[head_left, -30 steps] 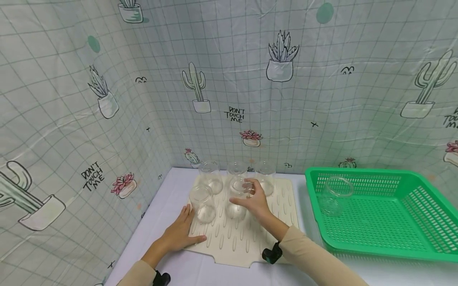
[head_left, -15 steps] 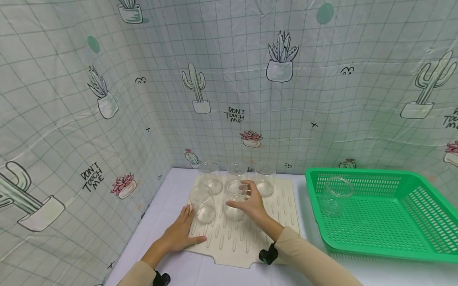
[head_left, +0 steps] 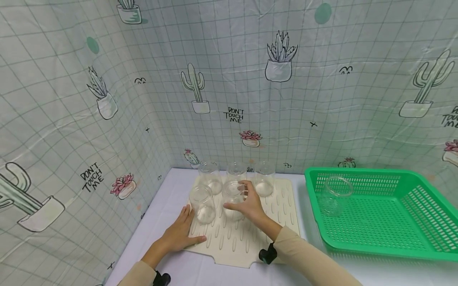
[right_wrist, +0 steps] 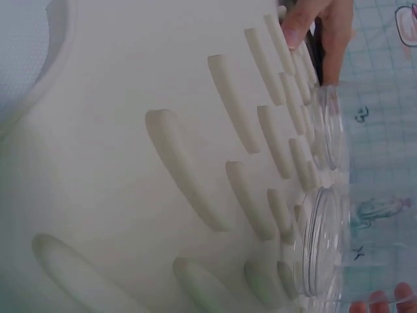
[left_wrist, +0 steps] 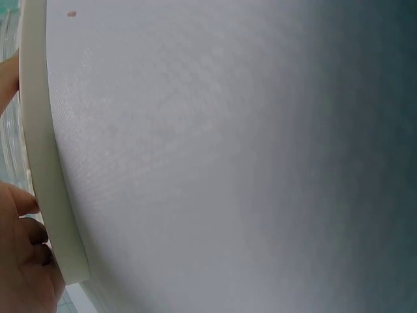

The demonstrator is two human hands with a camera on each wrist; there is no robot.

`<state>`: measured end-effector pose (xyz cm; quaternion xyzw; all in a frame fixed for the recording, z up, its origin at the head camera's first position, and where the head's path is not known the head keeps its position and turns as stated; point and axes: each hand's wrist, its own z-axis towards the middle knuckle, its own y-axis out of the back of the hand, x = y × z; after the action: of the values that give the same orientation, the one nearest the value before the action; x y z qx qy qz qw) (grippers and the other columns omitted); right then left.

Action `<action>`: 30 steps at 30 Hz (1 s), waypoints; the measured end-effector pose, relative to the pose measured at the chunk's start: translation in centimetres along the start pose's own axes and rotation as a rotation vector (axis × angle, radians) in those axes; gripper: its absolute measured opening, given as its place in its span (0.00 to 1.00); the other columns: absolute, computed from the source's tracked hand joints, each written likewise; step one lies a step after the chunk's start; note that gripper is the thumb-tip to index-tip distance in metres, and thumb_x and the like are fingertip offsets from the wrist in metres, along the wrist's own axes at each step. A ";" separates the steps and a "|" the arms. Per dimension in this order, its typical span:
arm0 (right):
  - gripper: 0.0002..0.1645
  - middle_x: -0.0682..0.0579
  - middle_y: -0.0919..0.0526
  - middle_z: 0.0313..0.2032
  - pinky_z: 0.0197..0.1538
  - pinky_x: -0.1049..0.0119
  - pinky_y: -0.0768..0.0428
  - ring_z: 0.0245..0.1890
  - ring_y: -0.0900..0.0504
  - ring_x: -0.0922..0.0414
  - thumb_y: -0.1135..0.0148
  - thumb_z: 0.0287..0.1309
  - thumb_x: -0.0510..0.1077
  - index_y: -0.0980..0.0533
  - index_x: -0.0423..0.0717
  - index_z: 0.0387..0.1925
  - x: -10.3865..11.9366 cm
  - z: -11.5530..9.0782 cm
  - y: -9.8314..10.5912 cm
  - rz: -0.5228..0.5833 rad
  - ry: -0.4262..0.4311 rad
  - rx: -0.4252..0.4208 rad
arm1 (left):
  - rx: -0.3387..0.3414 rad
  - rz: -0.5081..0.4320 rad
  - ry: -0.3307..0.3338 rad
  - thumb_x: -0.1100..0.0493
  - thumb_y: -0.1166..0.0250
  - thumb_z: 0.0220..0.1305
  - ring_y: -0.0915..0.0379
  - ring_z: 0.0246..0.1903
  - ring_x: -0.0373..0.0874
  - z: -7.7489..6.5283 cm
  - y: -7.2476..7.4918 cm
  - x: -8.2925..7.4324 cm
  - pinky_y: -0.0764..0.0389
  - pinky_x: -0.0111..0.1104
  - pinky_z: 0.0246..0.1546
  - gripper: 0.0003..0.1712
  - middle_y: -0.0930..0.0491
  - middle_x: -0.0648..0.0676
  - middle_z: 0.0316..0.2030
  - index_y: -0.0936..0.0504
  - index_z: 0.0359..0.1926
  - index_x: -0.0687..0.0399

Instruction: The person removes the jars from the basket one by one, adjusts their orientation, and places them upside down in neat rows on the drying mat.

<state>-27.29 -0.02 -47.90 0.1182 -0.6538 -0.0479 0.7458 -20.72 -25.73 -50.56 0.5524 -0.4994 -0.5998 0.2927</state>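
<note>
Several clear plastic jars stand on a cream ridged drying board [head_left: 222,254]. My right hand [head_left: 253,206] holds the front middle jar [head_left: 232,215] from its right side, thumb in front and fingers behind. In the right wrist view, the fingertips [right_wrist: 379,304] show beside a clear wall, and the threaded jar mouths face down on the board. Left of that jar is another front jar [head_left: 205,212]. My left hand [head_left: 179,233] rests at the board's left edge, fingers extended along it and thumb lying over the front left part.
Three more jars form the back row, the rightmost jar [head_left: 264,186] behind my right hand. A green plastic basket [head_left: 379,251] stands on the right with one clear jar [head_left: 334,198] inside. Patterned cloth [head_left: 222,79] hangs behind and at the left of the white table.
My right hand has shifted the front middle jar a little to the left, nearer the front left jar. My left hand stays in place.
</note>
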 end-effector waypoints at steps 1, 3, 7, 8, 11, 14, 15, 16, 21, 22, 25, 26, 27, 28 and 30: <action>0.53 0.45 0.30 0.53 0.49 0.52 0.27 0.52 0.31 0.47 0.19 0.28 0.50 0.37 0.51 0.59 0.0 0.0 0.0 -0.012 0.003 0.005 | 0.002 0.001 0.002 0.27 0.43 0.49 0.69 0.69 0.57 0.0 0.0 0.0 0.47 0.50 0.63 0.63 0.63 0.66 0.69 0.55 0.69 0.67; 0.56 0.47 0.29 0.53 0.48 0.53 0.26 0.53 0.31 0.48 0.19 0.26 0.51 0.38 0.51 0.60 0.1 0.0 0.0 -0.040 -0.002 0.010 | 0.004 0.001 0.003 0.26 0.43 0.49 0.69 0.69 0.57 0.0 0.0 0.0 0.47 0.50 0.63 0.63 0.63 0.66 0.69 0.54 0.69 0.67; 0.58 0.49 0.30 0.53 0.48 0.53 0.26 0.53 0.31 0.48 0.19 0.25 0.53 0.39 0.50 0.62 0.2 0.0 0.1 -0.069 0.004 0.025 | 0.008 -0.003 0.008 0.26 0.43 0.49 0.70 0.69 0.57 0.1 0.0 0.0 0.47 0.50 0.63 0.63 0.63 0.65 0.69 0.54 0.69 0.67; 0.58 0.50 0.30 0.53 0.48 0.53 0.26 0.53 0.31 0.49 0.19 0.25 0.53 0.39 0.50 0.62 0.2 0.1 0.1 -0.069 0.003 0.027 | 0.004 -0.006 0.007 0.27 0.43 0.49 0.69 0.69 0.57 0.1 0.0 0.0 0.46 0.51 0.63 0.63 0.62 0.66 0.69 0.54 0.69 0.67; 0.58 0.50 0.31 0.53 0.50 0.54 0.26 0.54 0.31 0.50 0.19 0.25 0.53 0.39 0.51 0.61 0.4 0.1 0.3 -0.062 0.019 0.033 | 0.002 -0.005 0.003 0.27 0.43 0.49 0.69 0.69 0.57 0.1 0.0 0.0 0.47 0.51 0.63 0.63 0.62 0.66 0.69 0.54 0.69 0.68; 0.58 0.49 0.30 0.54 0.52 0.54 0.27 0.53 0.31 0.50 0.19 0.24 0.52 0.39 0.50 0.61 0.8 0.1 0.7 -0.047 0.038 0.039 | 0.002 -0.007 0.002 0.26 0.43 0.49 0.69 0.69 0.57 0.1 0.0 0.0 0.47 0.51 0.63 0.63 0.62 0.66 0.69 0.54 0.69 0.68; 0.58 0.50 0.30 0.54 0.52 0.54 0.28 0.53 0.30 0.50 0.19 0.24 0.53 0.39 0.51 0.61 0.9 0.1 0.9 -0.044 0.043 0.041 | 0.006 -0.006 0.005 0.26 0.43 0.49 0.70 0.69 0.57 0.1 0.0 0.1 0.47 0.51 0.63 0.63 0.63 0.66 0.69 0.54 0.69 0.67; 0.58 0.49 0.30 0.54 0.53 0.54 0.28 0.53 0.30 0.50 0.19 0.24 0.53 0.39 0.50 0.61 1.1 0.1 1.1 -0.038 0.054 0.045 | 0.007 -0.007 0.005 0.26 0.43 0.49 0.69 0.69 0.57 0.1 0.0 0.1 0.47 0.51 0.63 0.63 0.63 0.66 0.69 0.54 0.69 0.67; 0.59 0.48 0.29 0.54 0.55 0.55 0.30 0.54 0.30 0.51 0.19 0.26 0.54 0.40 0.47 0.62 2.4 0.3 2.4 0.024 0.090 0.068 | 0.014 -0.012 0.009 0.26 0.43 0.49 0.70 0.69 0.57 0.1 0.1 0.0 0.47 0.51 0.63 0.63 0.63 0.65 0.70 0.55 0.69 0.67; 0.58 0.47 0.29 0.55 0.55 0.54 0.31 0.55 0.31 0.50 0.20 0.26 0.54 0.40 0.47 0.62 2.7 0.3 2.8 0.042 0.092 0.076 | 0.013 -0.014 0.009 0.26 0.43 0.49 0.70 0.69 0.57 0.1 0.1 0.0 0.48 0.51 0.63 0.63 0.63 0.65 0.69 0.54 0.69 0.67; 0.56 0.48 0.30 0.55 0.57 0.53 0.32 0.56 0.32 0.50 0.20 0.28 0.54 0.39 0.49 0.61 3.7 0.3 3.9 0.082 0.067 0.093 | 0.016 -0.015 0.010 0.26 0.43 0.49 0.71 0.69 0.57 0.1 0.2 0.0 0.49 0.51 0.63 0.63 0.63 0.65 0.69 0.55 0.69 0.67; 0.55 0.47 0.30 0.56 0.57 0.52 0.32 0.56 0.32 0.49 0.21 0.29 0.53 0.39 0.50 0.61 4.0 0.3 4.3 0.097 0.059 0.100 | 0.015 -0.017 0.010 0.26 0.43 0.49 0.71 0.69 0.57 0.1 0.2 -0.1 0.49 0.51 0.63 0.63 0.63 0.65 0.69 0.54 0.69 0.67; 0.54 0.47 0.30 0.56 0.58 0.51 0.33 0.56 0.32 0.48 0.21 0.30 0.52 0.39 0.51 0.61 4.4 0.2 4.8 0.113 0.054 0.106 | 0.014 -0.017 0.010 0.26 0.42 0.49 0.70 0.69 0.57 0.0 0.2 -0.1 0.49 0.51 0.63 0.63 0.63 0.66 0.69 0.54 0.69 0.67; 0.53 0.46 0.30 0.56 0.58 0.50 0.33 0.57 0.32 0.48 0.21 0.31 0.52 0.39 0.52 0.61 4.7 0.2 5.3 0.126 0.051 0.108 | 0.014 -0.016 0.011 0.26 0.42 0.49 0.70 0.69 0.57 0.0 0.2 -0.1 0.49 0.51 0.63 0.63 0.63 0.66 0.69 0.54 0.69 0.67; 0.52 0.44 0.32 0.57 0.59 0.50 0.34 0.57 0.33 0.47 0.22 0.34 0.50 0.40 0.52 0.61 5.4 0.2 6.3 0.145 0.056 0.114 | 0.016 -0.020 0.012 0.27 0.42 0.49 0.70 0.69 0.57 0.0 0.2 -0.1 0.49 0.51 0.63 0.63 0.63 0.66 0.69 0.54 0.69 0.68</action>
<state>-27.26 4.80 -41.19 0.1138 -0.6414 0.0468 0.7573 -20.75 -25.66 -50.37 0.5632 -0.4971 -0.5953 0.2851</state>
